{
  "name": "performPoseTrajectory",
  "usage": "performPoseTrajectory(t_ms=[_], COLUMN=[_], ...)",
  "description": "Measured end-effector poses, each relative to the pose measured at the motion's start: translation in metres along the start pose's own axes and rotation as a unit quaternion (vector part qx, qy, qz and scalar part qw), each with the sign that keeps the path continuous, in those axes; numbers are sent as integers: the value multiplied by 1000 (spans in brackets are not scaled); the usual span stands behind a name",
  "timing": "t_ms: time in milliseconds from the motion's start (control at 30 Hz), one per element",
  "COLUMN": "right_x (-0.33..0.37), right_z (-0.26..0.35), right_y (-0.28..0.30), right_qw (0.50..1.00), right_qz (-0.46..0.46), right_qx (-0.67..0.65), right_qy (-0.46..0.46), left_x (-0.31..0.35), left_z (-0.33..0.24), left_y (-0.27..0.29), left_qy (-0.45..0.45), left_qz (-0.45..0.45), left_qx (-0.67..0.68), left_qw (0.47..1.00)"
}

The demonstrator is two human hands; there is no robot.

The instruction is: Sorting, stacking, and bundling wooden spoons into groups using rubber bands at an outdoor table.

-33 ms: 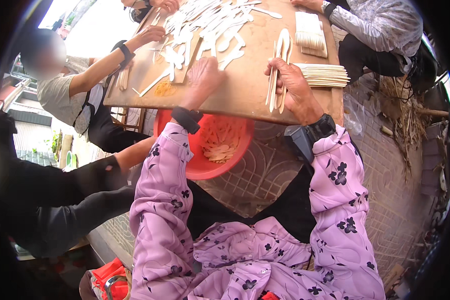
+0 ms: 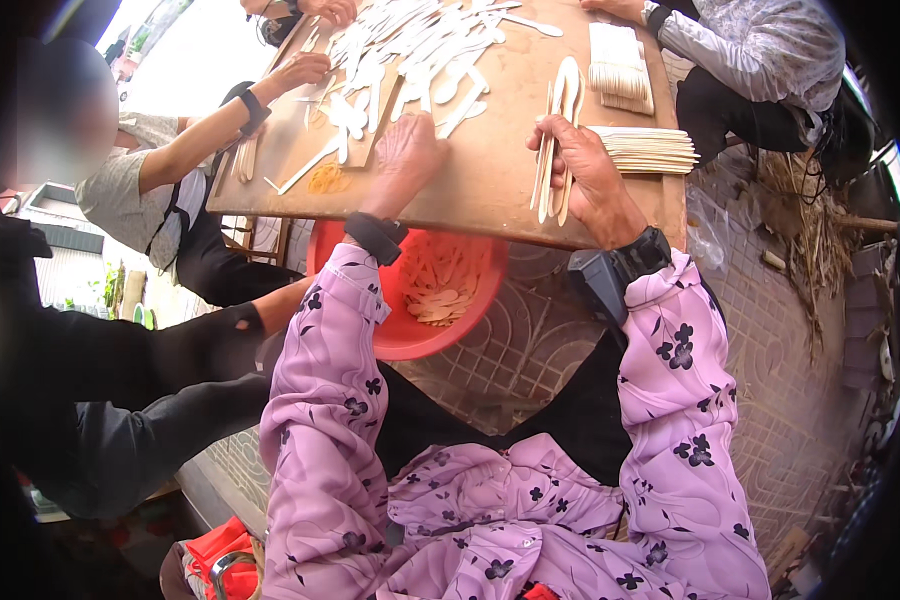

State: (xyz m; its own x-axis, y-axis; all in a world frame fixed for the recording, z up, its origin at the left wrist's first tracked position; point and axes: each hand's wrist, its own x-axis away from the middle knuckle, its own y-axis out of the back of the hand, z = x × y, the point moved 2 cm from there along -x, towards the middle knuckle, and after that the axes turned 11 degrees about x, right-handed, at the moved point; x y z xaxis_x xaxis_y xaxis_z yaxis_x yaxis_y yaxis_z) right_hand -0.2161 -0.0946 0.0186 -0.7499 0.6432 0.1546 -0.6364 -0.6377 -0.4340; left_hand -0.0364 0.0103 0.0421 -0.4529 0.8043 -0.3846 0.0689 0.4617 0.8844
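Note:
My right hand (image 2: 585, 165) is closed round several pale wooden spoons (image 2: 570, 85), held upright above the table's near right part. Their ends fan out above and below the fingers. My left hand (image 2: 410, 155) rests with curled fingers at the near edge of a loose heap of wooden cutlery (image 2: 410, 40). Its fingertips are hidden, so whatever they hold cannot be made out. One pale spoon (image 2: 460, 108) lies just beyond that hand. Right of my right hand is a neat stack of wooden cutlery (image 2: 645, 150), with another stack (image 2: 620, 65) behind it.
The brown table (image 2: 490, 205) ends just before me. Below its edge stands a red basin (image 2: 385, 345) holding wooden pieces. A co-worker's hand (image 2: 305, 70) reaches to the heap from the left; other people sit at the far side and close on my left. Rubber bands (image 2: 328, 180) lie near the front.
The person close on my left has shifted slightly inward. My left hand has barely moved; my right hand keeps its place with the wooden spoons.

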Motion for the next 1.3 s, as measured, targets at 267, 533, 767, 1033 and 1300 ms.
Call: performPoseTrajectory(t_ms=[267,533,767,1033,1300], right_x=[-2,-3,4,5,4], right_z=[3,16,18,20,18], right_y=[8,-8,-14,8,3], right_qw=[998,967,937,992,992], right_qz=[19,18,66,54,59], right_qx=[30,115,239,65,70], right_qy=[49,227,247,92,87], left_x=[-14,-3,-31,-38,-42], left_z=[21,-33,-67,-6,-1], left_y=[-7,47,53,-37,-38], left_qy=[148,90,126,-17,63], left_qz=[163,197,127,72,144], left_qx=[37,297,607,17,34], left_qw=[975,930,775,997,987])
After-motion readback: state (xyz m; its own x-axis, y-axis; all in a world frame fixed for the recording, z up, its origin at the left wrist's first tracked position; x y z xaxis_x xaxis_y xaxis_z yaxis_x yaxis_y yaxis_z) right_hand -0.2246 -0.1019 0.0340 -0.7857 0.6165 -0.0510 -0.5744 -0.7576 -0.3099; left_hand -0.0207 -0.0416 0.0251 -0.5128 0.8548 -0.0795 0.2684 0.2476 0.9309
